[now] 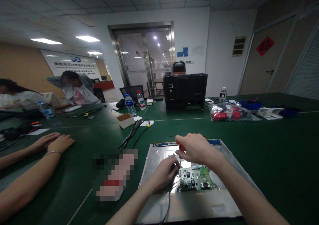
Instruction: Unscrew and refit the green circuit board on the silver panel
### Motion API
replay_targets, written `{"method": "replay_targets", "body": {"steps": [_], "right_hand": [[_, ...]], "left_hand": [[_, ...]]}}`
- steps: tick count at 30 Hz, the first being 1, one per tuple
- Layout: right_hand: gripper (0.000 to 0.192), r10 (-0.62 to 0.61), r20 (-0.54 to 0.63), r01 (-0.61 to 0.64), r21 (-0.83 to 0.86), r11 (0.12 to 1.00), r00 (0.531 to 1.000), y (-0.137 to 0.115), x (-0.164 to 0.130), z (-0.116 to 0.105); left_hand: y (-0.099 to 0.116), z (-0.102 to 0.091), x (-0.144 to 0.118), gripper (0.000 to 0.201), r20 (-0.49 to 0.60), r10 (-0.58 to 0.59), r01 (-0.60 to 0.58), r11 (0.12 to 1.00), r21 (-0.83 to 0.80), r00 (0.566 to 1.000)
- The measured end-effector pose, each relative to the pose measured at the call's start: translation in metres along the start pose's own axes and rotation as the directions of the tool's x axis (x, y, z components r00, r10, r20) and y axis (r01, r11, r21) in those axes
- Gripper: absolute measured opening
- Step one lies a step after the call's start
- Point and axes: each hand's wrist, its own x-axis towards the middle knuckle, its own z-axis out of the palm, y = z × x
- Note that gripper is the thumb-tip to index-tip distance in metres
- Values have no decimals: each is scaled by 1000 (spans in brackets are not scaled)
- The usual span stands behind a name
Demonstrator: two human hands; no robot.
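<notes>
The tip of your red-handled screwdriver [181,152] is hidden behind your own fingers, so where it meets the green printed circuit board [196,178] cannot be made out. A pixelated patch at 9 o'clock from the board covers whatever lies there on the dark green counter [274,145]. The silver sheet-metal monitor back panel [159,201] is cut off at the bottom edge, and both your forearms enter from there.

Your right hand [196,149] arches over the top of the screwdriver, fingers curled closed around the handle, wrist raised above the panel. Your left hand [164,173] sits lower, at 8 o'clock from the right, fingers pinched together on the thin shaft just beside the board's left edge.

The board lies flat on the panel, near its middle. Black cables [133,132] trail away at 11 o'clock. A co-worker's forearms [37,152] rest on the counter at 9 o'clock.
</notes>
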Motion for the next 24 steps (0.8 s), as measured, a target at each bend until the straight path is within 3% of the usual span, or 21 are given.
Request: {"method": "replay_targets", "body": {"steps": [4, 9, 15, 20, 24], "right_hand": [[31, 33, 19, -33, -3, 999, 999, -1, 2, -1], [16, 19, -23, -19, -4, 1000, 1000, -2, 1, 1], [17, -1, -26, 1, -17, 1000, 1000, 0, -1, 0], [37, 42, 29, -42, -15, 999, 999, 0, 2, -2], [33, 57, 19, -56, -22, 998, 998, -1, 5, 0]], "left_hand": [[4, -2, -1, 12, 3, -34, 34, 999, 21, 999], [3, -1, -1, 12, -4, -9, 9, 1000, 11, 1000], [-1, 1, 0, 12, -11, 12, -12, 1000, 3, 1000], [0, 0, -1, 12, -6, -3, 3, 1000, -4, 1000], [3, -1, -1, 13, 0, -17, 17, 1000, -2, 1000]]}}
